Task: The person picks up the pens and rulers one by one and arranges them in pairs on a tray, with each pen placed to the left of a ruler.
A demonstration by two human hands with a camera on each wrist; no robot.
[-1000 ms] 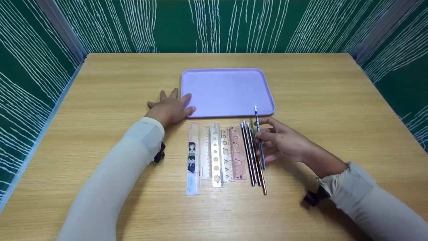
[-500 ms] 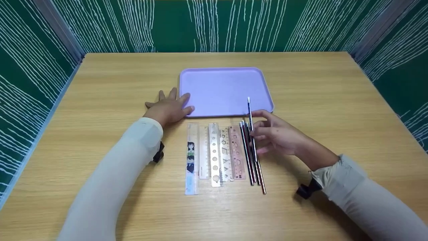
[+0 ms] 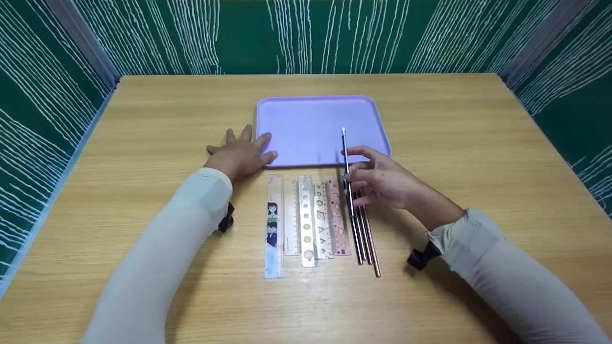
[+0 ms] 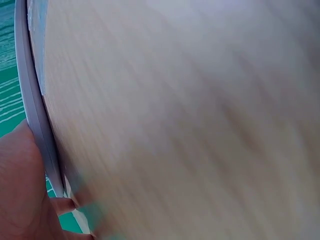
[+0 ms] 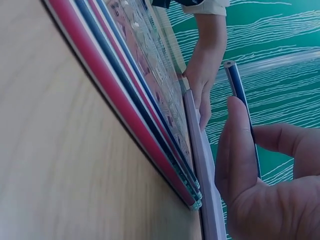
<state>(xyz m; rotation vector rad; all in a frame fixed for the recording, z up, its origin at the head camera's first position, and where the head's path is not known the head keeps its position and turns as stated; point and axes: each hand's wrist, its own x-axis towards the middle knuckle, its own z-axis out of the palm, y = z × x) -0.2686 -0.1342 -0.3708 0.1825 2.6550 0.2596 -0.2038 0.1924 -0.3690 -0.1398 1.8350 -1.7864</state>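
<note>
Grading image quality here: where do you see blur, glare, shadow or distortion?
Head: fairly sharp, glare on the table near the rulers, shadow beneath the right sleeve; left wrist: table badly blurred, tray seemingly bowed; right wrist: table soft, pencils clearer.

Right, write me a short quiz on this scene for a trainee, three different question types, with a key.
1. Which hand holds a pencil off the table?
2. True or false: the pink ruler lies between the other rulers and the loose pencils.
3. Fill in: the left hand rests at the edge of the purple ____.

Key:
1. The right hand.
2. True.
3. tray.
</note>
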